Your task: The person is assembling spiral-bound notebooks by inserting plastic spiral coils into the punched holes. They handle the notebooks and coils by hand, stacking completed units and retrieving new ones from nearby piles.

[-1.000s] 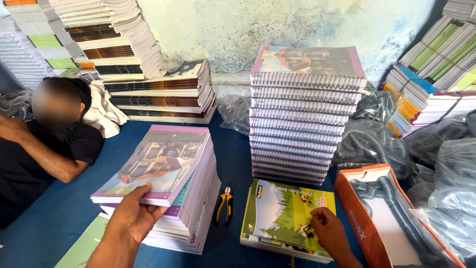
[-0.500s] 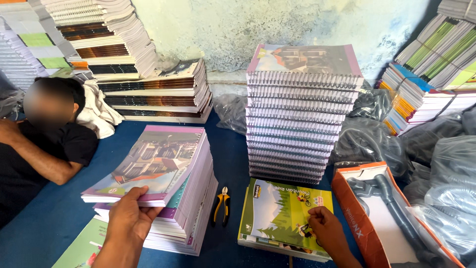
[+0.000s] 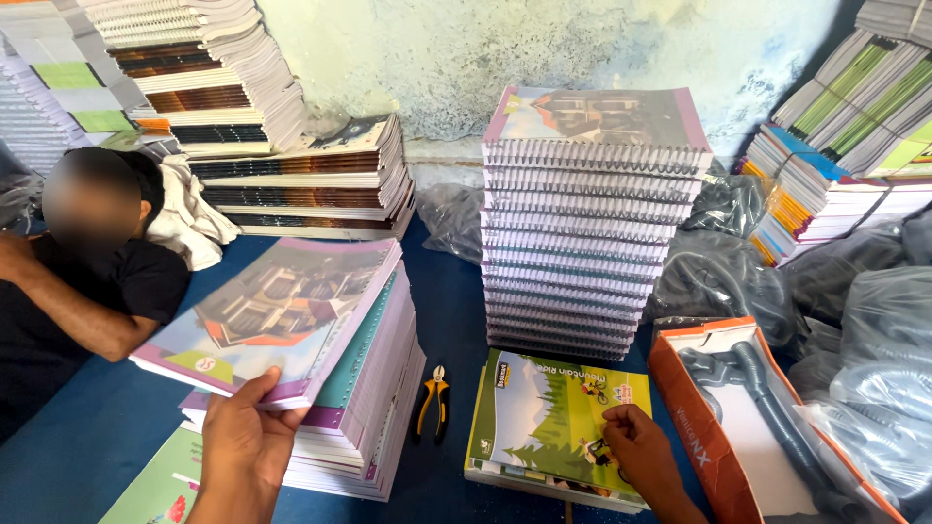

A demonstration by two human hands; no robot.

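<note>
A: Left hand (image 3: 243, 442) state?
B: Closed on a notebook (image 3: 272, 315), thumb on top, the other fingers hidden under the near edge. The notebook is lifted and tilted above the pile (image 3: 364, 408) just beyond the hand; its cover is purple-bordered with a house picture and a punched right edge.

A: Right hand (image 3: 636, 451)?
B: Fingers curled, tips pressed on the green book (image 3: 563, 417), at its near right corner. A cartoon landscape with trees is shown on the cover. It lies flat on a short stack.

A: Counts?
B: Two hands, one lifted notebook, one pair of pliers (image 3: 433, 398) with yellow-black grips. One tall spiral stack (image 3: 592, 223) is seen beyond the right hand. The pile's copies are too many to be counted.

A: Room?
B: A narrow strip of blue floor (image 3: 451, 291) is left between the hands, with the pliers in it. An orange box (image 3: 694, 388) is set just right of the right hand. A person in black (image 3: 87, 281) is seated left of the left hand, near the notebook's far corner.
</note>
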